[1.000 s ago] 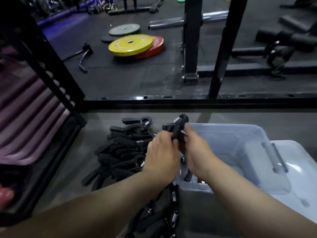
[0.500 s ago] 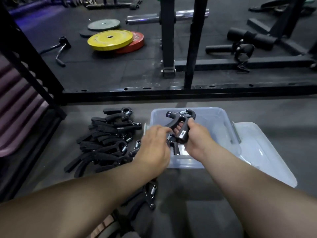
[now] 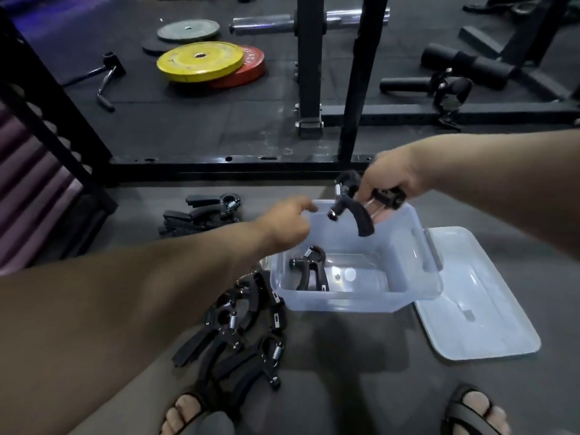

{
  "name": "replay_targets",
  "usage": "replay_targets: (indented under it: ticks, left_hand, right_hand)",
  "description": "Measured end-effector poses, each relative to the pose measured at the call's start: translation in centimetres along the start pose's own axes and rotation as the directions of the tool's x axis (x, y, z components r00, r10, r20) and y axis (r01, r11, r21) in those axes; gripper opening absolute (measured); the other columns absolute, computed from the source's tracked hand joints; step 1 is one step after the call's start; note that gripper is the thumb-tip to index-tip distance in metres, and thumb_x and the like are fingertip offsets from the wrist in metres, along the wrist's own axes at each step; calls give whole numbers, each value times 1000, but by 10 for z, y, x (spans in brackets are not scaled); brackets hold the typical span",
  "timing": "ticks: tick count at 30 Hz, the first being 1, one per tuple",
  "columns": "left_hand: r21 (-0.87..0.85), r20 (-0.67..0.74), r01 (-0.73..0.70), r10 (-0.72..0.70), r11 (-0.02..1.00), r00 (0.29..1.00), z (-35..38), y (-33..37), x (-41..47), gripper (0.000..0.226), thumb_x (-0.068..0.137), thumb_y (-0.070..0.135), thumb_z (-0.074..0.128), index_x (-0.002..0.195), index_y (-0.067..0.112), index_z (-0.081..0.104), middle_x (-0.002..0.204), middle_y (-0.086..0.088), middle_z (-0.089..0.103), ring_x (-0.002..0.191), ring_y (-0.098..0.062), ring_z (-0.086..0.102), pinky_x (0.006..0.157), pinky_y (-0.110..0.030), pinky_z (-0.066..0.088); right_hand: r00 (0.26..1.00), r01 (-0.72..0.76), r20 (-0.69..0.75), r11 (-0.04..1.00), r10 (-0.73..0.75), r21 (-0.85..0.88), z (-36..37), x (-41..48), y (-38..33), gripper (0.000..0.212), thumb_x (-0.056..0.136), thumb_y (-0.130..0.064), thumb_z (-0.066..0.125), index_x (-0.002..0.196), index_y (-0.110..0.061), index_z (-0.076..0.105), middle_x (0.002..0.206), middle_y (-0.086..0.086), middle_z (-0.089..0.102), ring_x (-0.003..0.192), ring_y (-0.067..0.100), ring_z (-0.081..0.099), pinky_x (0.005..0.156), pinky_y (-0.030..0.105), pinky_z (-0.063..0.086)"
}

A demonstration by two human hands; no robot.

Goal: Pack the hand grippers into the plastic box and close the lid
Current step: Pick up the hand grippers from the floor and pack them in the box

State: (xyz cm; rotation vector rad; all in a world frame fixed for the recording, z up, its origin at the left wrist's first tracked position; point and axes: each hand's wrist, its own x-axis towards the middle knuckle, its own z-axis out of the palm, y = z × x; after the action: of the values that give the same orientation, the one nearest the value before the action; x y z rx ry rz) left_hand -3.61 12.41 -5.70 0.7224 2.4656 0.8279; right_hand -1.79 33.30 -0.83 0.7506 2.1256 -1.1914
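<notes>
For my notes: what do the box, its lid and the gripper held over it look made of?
The plastic box: translucent pale-blue plastic, judging by its cloudy see-through walls. The lid: seemingly the same plastic, glossy, with light glints. The hand gripper in the right hand: matt black handles, probably plastic or rubber-coated; shiny metal spring parts.
</notes>
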Motion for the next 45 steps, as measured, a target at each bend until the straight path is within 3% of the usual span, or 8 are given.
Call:
replay_targets:
  ticks: [3, 6, 10, 15, 22, 29, 34, 45]
  left_hand:
    - [210, 44, 123, -135, 970, 990, 3, -14, 4, 51, 90, 5, 42, 139, 18, 46, 139, -7, 50, 118, -25, 55, 84, -22, 40]
    - [331, 157, 83, -141, 940, 977, 11, -34, 11, 49, 92, 11, 43, 141, 19, 44, 146, -6, 44, 129, -25, 47, 103, -29, 40]
    - [394, 113, 12, -62, 919, 992, 32, -67, 24, 52, 93, 19, 40, 145, 19, 35, 157, -1, 24, 144, -24, 23, 116, -41, 26]
    - [366, -54, 5, 16, 931, 998, 69, -88, 32, 58, 93, 9, 39, 149, 12, 23, 163, 0, -5, 148, -17, -12, 120, -38, 15]
    - [241, -148, -50, 88, 969, 985, 81, -99, 29, 59, 89, 5, 40, 147, 11, 31, 162, 2, 5, 148, -13, -15, 119, -30, 7]
    - [249, -146, -43, 82, 968, 986, 79, -97, 30, 60, 87, 8, 44, 147, 11, 32, 161, 3, 10, 147, -11, -15, 117, -28, 9]
    - [245, -147, -55, 93, 968, 985, 80, -97, 28, 60, 87, 7, 44, 146, 10, 33, 160, 2, 14, 147, -12, -14, 117, -30, 11]
    - [249, -142, -34, 71, 968, 987, 79, -98, 30, 61, 86, 6, 43, 146, 11, 33, 160, 2, 13, 147, -12, -15, 118, -35, 16]
  right_hand:
    - [992, -100, 58, 977, 112, -188, 13, 21, 14, 16, 91, 7, 43, 87, 8, 58, 63, 17, 58, 57, 26, 61, 70, 42, 60]
    - [987, -135, 55, 968, 150, -213, 43, 58, 45, 23, 91, 3, 41, 77, 4, 59, 65, 17, 58, 64, 29, 60, 80, 46, 58]
    - [983, -182, 2, 969, 185, -165, 77, 89, 88, 11, 87, -12, 60, 79, -5, 64, 73, 14, 61, 68, 27, 56, 58, 32, 45]
    - [970, -177, -165, 984, 178, 18, 76, 117, 126, 15, 85, -5, 55, 93, 7, 60, 73, 23, 60, 46, 19, 39, 45, 26, 31]
    - [981, -190, -47, 982, 190, 23, 77, 149, 146, 24, 84, -6, 48, 99, 8, 59, 80, 26, 65, 56, 26, 49, 44, 26, 36]
    - [988, -148, -16, 890, 156, -431, 79, 148, 132, 12, 84, -18, 67, 89, -11, 60, 83, 7, 64, 68, 22, 60, 63, 31, 54]
    - [997, -75, -48, 902, 60, -426, 83, 148, 128, 46, 84, -10, 63, 128, -10, 50, 103, 7, 56, 86, 24, 55, 78, 35, 51]
    - [994, -28, 79, 868, 77, -496, 79, 143, 134, 34, 91, -8, 52, 125, -8, 60, 105, 4, 58, 91, 21, 55, 89, 36, 52]
